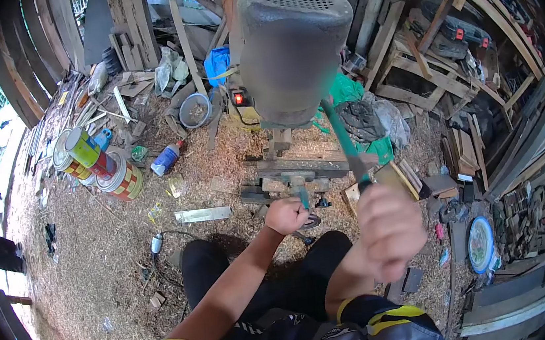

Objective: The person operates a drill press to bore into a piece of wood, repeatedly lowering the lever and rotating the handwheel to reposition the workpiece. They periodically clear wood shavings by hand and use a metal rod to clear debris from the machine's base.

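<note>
A large grey machine (296, 48) with a perforated top stands in front of me, a red lit switch (238, 98) at its left side. My right hand (392, 230), blurred, is closed round the black grip of a green lever (344, 139) that runs up to the machine's right side. My left hand (287, 216) is a fist at the front of the machine's base, against a small greenish handle (304, 196); its grip is partly hidden. Beyond the fist, a piece of wood (305, 166) lies across the base below the machine head.
Stacked paint cans (121, 179), a blue bottle (166, 159) and a bucket (195, 110) stand at the left. Wood shavings cover the floor (95, 255). A flat metal bar (203, 214) lies left of the base. Wooden racks (435, 73) and a round tray (480, 244) are at the right.
</note>
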`<state>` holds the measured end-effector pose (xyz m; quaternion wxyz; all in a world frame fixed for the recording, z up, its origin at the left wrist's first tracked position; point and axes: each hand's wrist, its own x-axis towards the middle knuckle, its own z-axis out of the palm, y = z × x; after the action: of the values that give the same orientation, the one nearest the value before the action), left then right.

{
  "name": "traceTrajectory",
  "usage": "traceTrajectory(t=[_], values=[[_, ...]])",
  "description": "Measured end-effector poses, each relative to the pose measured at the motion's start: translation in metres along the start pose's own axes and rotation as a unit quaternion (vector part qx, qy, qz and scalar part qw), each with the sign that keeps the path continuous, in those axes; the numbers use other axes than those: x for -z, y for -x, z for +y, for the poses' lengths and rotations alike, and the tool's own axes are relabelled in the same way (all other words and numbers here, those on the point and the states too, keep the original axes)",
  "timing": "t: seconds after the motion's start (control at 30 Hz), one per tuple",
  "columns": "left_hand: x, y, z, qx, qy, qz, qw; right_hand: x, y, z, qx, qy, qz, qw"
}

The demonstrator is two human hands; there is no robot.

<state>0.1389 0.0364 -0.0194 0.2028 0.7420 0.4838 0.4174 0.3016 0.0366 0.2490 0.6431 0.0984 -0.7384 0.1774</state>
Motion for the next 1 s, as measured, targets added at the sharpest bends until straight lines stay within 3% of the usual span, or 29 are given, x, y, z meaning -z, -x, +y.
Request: traceTrajectory(t=[0.03,0.07,0.13,0.2,0.3,0.4,0.43,0.5,0.53,0.6,0.63,0.67,0.73,0.87,1.0], values=[[0.002,-0.002,0.004,-0.005,0.005,0.006,1.000,0.006,0.009,-0.003,0.008,-0.034,-0.078,0.996],[0.003,-0.004,0.005,-0.003,0.006,0.007,1.000,0.006,0.020,-0.010,0.007,-0.036,-0.079,0.996],[0.004,-0.002,0.006,0.003,0.004,-0.014,1.000,-0.001,0.029,-0.025,-0.109,-0.079,-0.028,0.990],[0.004,0.002,0.009,0.012,0.015,-0.021,1.000,0.010,0.019,-0.034,-0.160,-0.084,-0.074,0.981],[0.002,-0.003,0.004,0.008,0.013,-0.015,1.000,0.009,-0.014,-0.048,-0.466,-0.057,-0.116,0.875],[-0.002,0.001,0.000,0.006,0.009,-0.008,1.000,0.010,-0.028,-0.039,-0.612,-0.085,-0.196,0.761],[-0.002,0.001,0.001,0.011,0.007,0.002,1.000,0.007,-0.025,-0.041,-0.614,-0.079,-0.195,0.761],[-0.003,0.002,-0.002,0.014,-0.008,0.007,1.000,0.005,-0.020,-0.042,-0.491,0.251,-0.238,0.800],[-0.002,0.002,-0.003,0.012,-0.004,0.007,1.000,0.007,-0.010,-0.041,-0.492,0.255,-0.239,0.798],[-0.002,0.003,-0.003,0.031,0.004,-0.007,0.999,0.011,0.008,-0.041,-0.644,0.242,-0.167,0.706],[-0.002,0.004,-0.002,0.024,-0.007,-0.009,1.000,-0.011,-0.027,-0.047,-0.819,0.130,0.016,0.559],[-0.001,0.006,0.000,0.022,-0.004,-0.012,1.000,-0.016,-0.042,-0.044,-0.820,0.133,0.020,0.557],[-0.002,0.001,-0.002,0.027,0.002,0.016,1.000,-0.021,-0.059,-0.032,-0.908,0.124,-0.002,0.401],[0.000,0.004,-0.001,0.038,0.060,0.017,0.997,-0.023,-0.054,-0.036,-0.871,0.158,-0.056,0.463],[-0.001,0.005,-0.004,0.028,0.032,0.000,0.999,-0.030,-0.007,-0.047,-0.846,0.185,-0.044,0.499]])
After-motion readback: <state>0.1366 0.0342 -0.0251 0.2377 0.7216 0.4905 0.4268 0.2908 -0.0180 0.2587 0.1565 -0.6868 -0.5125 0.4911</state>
